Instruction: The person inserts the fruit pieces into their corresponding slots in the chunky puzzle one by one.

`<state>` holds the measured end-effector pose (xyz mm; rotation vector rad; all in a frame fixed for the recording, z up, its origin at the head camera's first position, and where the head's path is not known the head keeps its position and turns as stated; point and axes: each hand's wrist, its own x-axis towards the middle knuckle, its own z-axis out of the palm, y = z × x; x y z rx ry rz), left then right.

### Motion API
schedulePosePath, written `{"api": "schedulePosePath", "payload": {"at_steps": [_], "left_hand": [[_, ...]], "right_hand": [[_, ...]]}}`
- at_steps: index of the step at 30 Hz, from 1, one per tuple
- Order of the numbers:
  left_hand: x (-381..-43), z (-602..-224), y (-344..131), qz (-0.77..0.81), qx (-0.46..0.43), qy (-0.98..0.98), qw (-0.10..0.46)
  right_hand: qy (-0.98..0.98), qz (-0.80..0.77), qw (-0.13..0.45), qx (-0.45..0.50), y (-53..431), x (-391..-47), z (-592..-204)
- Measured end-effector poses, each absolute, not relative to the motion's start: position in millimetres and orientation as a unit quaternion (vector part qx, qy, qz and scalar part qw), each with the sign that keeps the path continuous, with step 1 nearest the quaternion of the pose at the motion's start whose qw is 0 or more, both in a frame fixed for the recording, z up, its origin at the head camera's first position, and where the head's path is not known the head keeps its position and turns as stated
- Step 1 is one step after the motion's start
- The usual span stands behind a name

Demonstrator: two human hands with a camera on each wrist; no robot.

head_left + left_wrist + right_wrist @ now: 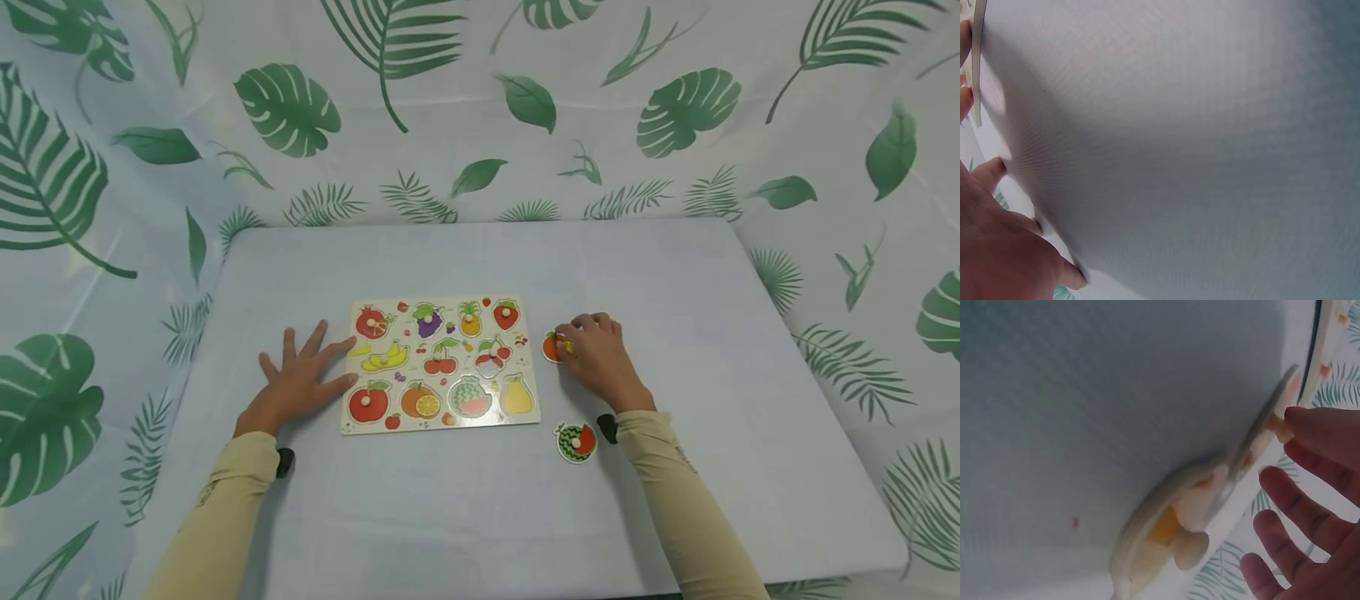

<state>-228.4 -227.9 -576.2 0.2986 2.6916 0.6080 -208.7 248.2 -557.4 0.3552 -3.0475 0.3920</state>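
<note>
A wooden fruit puzzle board (441, 425) lies flat on the white tabletop. My left hand (295, 387) is spread on the table at its left, with thumb and index finger at the board's left edge. In the left wrist view, these two fingertips overlap the board's edge (979, 69). My right hand (600, 358) is at the board's right, over an orange-coloured puzzle piece (551, 347) that it partly hides. Thumb and index finger pinch the small knob (1280, 429) of that piece; the other fingers are loosely bent. Nearer me lies a watermelon puzzle piece (576, 442) with a knob.
Several fruit pieces with knobs sit in the board, among them a red apple (367, 402) and a strawberry (506, 314). A leaf-patterned curtain (450, 108) surrounds the table (420, 517) at the back and sides.
</note>
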Motion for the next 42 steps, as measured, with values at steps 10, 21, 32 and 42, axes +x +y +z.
{"api": "schedulePosePath", "payload": {"at_steps": [10, 21, 32, 42], "left_hand": [[-228.0, -576.3, -227.9, 0.218, 0.109, 0.954, 0.176], [-228.7, -576.1, -228.6, 0.216, 0.112, 0.954, 0.173], [-229.2, -577.8, -229.8, 0.213, 0.113, 0.955, 0.171], [-228.5, -574.5, -229.2, 0.216, 0.108, 0.955, 0.171]], "right_hand": [[-0.978, 0.129, 0.06, 0.15, 243.4, -209.9, -562.8], [-0.976, 0.122, 0.072, 0.163, 240.9, -209.8, -554.0], [-0.965, 0.149, 0.079, 0.201, 213.5, -202.6, -539.9], [-0.95, 0.156, 0.081, 0.258, 173.6, -194.8, -543.9]]}}
